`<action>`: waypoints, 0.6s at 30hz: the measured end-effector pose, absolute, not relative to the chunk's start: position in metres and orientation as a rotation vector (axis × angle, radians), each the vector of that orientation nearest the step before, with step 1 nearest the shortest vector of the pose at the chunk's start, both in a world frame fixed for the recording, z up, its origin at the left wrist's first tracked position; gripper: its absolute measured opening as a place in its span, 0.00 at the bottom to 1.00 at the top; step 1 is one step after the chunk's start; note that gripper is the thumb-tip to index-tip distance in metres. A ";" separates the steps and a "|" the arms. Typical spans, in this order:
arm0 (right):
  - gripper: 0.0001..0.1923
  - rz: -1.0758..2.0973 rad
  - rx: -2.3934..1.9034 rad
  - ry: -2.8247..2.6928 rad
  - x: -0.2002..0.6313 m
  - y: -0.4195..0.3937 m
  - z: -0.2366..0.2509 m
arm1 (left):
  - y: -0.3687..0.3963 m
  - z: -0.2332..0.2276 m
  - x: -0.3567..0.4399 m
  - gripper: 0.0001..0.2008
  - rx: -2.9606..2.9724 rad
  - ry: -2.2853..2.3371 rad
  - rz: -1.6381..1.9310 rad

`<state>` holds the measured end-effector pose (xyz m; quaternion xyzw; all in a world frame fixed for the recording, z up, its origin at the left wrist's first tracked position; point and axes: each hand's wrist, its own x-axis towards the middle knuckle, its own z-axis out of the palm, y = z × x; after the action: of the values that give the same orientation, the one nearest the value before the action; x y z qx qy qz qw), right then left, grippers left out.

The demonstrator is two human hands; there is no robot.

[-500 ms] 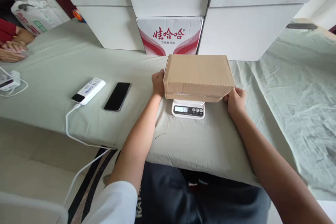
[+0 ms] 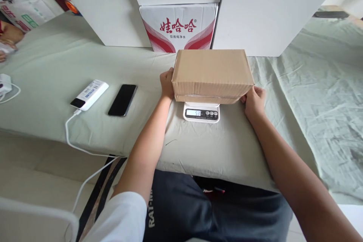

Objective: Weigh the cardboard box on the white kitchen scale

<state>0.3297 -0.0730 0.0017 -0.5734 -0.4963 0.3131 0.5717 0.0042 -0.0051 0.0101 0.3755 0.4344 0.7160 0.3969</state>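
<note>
A brown cardboard box (image 2: 212, 66) rests over a small white digital scale (image 2: 201, 113), whose display appears to read 53. At the box's left side my left hand (image 2: 167, 83) is closed against it, with the fingertips partly hidden behind the cardboard. My right hand (image 2: 255, 102) pinches the box near its lower front right corner. The scale's weighing plate is mostly covered by the box.
White cartons (image 2: 261, 22) stand stacked behind, one a printed carton (image 2: 180, 28). Left on the green cloth (image 2: 141, 68) lie a phone (image 2: 123, 100) and a white device (image 2: 90, 94) with a cable (image 2: 68, 132). Another person's hand (image 2: 8, 43) shows far left.
The view has shifted, so everything sits slightly higher and further left in the picture. Both hands keep their hold on the box, which stays on the scale.
</note>
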 end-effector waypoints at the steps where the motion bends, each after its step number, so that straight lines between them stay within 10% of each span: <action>1: 0.40 0.732 -1.347 -1.162 0.329 -0.073 0.002 | -0.005 0.009 0.004 0.32 0.963 1.098 1.822; 18: 0.40 0.706 -1.338 -1.059 0.326 -0.077 0.007 | -0.004 0.006 0.002 0.32 0.993 1.145 1.799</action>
<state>0.3259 -0.0774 0.0070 -0.5778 -0.4573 0.3051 0.6033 0.0023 -0.0041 0.0056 0.3898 0.4491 0.7061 0.3844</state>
